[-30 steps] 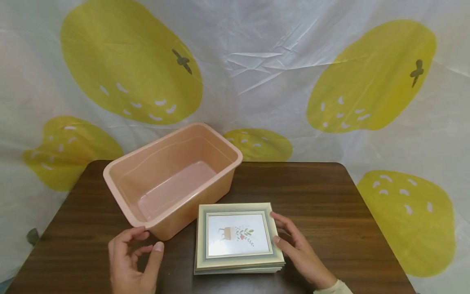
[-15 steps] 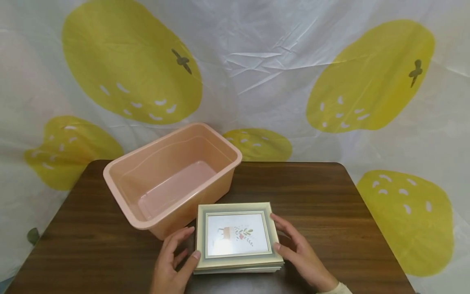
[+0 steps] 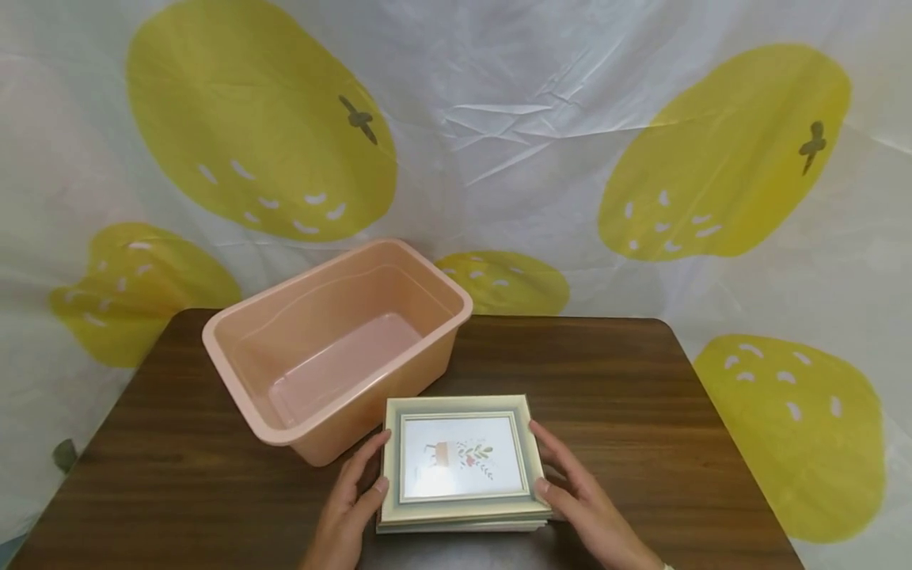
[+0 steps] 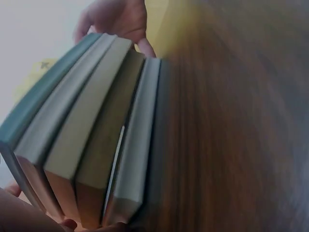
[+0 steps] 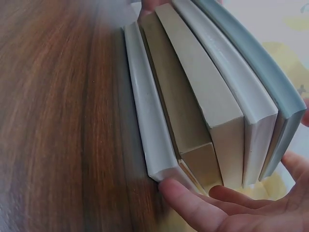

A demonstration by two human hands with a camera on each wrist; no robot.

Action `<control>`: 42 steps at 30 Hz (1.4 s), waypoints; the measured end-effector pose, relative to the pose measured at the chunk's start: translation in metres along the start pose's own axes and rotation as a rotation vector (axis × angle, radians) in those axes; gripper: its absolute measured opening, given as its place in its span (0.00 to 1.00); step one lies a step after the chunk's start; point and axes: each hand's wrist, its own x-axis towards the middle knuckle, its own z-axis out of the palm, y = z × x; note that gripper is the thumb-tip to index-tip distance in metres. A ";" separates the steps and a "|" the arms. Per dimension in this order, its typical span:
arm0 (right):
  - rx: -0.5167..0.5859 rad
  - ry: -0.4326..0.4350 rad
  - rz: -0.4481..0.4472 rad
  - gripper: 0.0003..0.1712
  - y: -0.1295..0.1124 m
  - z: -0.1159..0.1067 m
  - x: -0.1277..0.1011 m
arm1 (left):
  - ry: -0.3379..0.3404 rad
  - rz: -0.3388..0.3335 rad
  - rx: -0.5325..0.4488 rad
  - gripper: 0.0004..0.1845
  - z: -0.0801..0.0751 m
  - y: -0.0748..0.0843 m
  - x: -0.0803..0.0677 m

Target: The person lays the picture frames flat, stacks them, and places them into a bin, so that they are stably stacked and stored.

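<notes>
A stack of several picture frames [image 3: 463, 511] lies near the table's front. The top frame has a pale border around a print of a plant in a pot. My left hand [image 3: 345, 507] holds the stack's left side, thumb and fingertips against the edges. On the right side, my right hand [image 3: 587, 503] holds it the same way. In the right wrist view, the curled fingers [image 5: 193, 205] reach along the end of the stack, down to the lowest frame. Pale, tan and blue-grey frame edges [image 4: 91, 106] show in the left wrist view, slightly out of line.
A pink plastic bin [image 3: 359, 404] stands just behind and left of the stack, its inside bare. Both are on a dark wood table [image 3: 627, 412]. Behind the table hangs a white cloth [image 3: 499, 174] printed with yellow fruit.
My left hand has moved right, from beside the bin's near corner to the stack's left side. My right hand has stayed at the right side, shifting slightly. The bin has not moved.
</notes>
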 end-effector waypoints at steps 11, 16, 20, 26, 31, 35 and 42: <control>0.067 -0.040 0.002 0.37 0.001 0.001 0.001 | -0.107 -0.001 -0.084 0.32 -0.005 -0.012 0.014; 0.065 -0.039 -0.030 0.38 0.004 0.000 0.000 | -0.145 0.008 -0.097 0.34 -0.006 -0.015 0.018; 0.058 -0.036 -0.054 0.39 0.007 -0.001 0.000 | -0.119 -0.015 -0.063 0.35 -0.006 -0.012 0.018; 0.070 -0.012 -0.082 0.38 0.009 -0.003 -0.001 | -0.108 -0.031 -0.092 0.36 -0.005 -0.009 0.017; 0.121 -0.034 -0.147 0.38 0.012 -0.004 -0.001 | -0.076 -0.001 -0.057 0.37 -0.006 -0.013 0.019; 0.165 -0.060 -0.170 0.38 0.014 -0.005 -0.001 | -0.044 0.010 -0.032 0.39 -0.006 -0.017 0.021; 0.194 -0.089 -0.204 0.38 0.015 -0.008 0.000 | -0.035 -0.073 -0.080 0.46 -0.007 -0.021 0.024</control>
